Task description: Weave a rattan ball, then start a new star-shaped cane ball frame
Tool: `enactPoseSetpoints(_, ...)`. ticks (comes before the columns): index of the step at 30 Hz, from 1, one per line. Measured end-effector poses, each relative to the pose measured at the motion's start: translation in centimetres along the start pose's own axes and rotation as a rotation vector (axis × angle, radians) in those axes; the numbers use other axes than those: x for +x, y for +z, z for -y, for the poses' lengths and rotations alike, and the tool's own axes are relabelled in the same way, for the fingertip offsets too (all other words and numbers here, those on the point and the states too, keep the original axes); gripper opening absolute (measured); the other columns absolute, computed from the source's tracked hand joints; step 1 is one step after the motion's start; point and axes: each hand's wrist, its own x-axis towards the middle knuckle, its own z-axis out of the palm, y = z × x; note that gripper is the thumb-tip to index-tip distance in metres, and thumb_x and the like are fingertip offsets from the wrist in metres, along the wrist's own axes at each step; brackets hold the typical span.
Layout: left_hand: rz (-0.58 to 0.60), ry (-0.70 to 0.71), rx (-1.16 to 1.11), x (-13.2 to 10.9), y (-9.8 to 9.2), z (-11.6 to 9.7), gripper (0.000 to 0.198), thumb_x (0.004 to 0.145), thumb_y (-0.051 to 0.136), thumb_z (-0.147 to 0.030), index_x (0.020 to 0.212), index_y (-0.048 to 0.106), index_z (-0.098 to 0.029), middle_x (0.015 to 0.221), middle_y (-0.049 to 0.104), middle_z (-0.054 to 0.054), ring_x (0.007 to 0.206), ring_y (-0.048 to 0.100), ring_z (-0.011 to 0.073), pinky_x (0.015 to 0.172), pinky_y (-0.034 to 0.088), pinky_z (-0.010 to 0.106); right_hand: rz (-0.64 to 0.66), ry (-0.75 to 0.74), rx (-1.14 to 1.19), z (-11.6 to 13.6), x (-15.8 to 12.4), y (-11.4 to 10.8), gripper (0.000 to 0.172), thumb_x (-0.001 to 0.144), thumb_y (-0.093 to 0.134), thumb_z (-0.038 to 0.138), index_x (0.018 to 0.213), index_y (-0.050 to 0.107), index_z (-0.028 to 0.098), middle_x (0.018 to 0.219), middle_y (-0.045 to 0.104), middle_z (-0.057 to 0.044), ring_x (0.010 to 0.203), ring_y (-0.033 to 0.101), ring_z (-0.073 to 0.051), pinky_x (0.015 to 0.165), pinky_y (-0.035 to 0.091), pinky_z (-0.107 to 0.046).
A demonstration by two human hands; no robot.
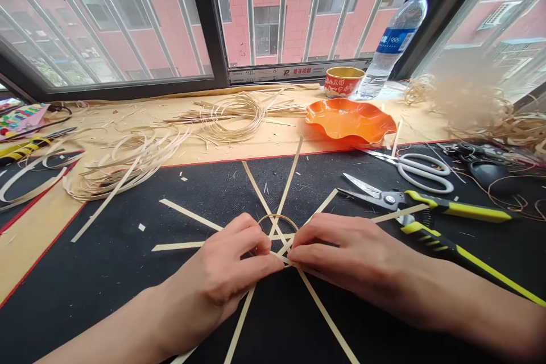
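Several flat pale bamboo strips (326, 310) cross one another like spokes on a black mat, and a thin bamboo ring (277, 216) lies around their crossing. My left hand (239, 259) is closed at the left of the ring, its thumb and fingertips pinching near the lower edge where strips meet. From the right, my right hand (341, 244) pinches close beside it, thumb and fingers pressed together on the strips. The two sets of fingertips almost touch. What exactly lies between them is partly hidden by the fingers.
Garden shears (396, 199) and white-handled scissors (422, 170) lie to the right. Behind are an orange wavy dish (350, 119), a red tin (343, 82) and a water bottle (394, 42). Coiled strips (128, 165) lie at left, a finer coil (234, 116) by the window.
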Motion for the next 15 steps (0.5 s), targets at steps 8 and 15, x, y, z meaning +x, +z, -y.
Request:
enactPoseSetpoints(8,0.023,0.011,-0.032,-0.14,0.21,0.12,0.028,0.084,0.042,0.006,0.096,0.058,-0.013,0.084,0.053,0.006,0.080,0.042,0.0154,0.068,0.041,0.025,0.065,-0.077,-0.051,0.04,-0.25,-0.54,0.026,0.090,0.038,0.005,0.106,0.058,0.013,0.092,0.061,-0.009,0.083,0.050,-0.018,0.070,0.043,-0.028)
enactPoseSetpoints(15,0.044,-0.012,-0.058,0.01,0.37,0.17,0.029,0.085,0.041,0.005,0.097,0.059,-0.014,0.084,0.053,0.005,0.079,0.043,0.0152,0.068,0.041,0.025,-0.001,0.027,0.076,-0.06,-0.17,0.18,0.020,0.090,0.045,0.006,0.101,0.057,0.016,0.089,0.060,-0.005,0.081,0.049,-0.015,0.072,0.043,-0.026)
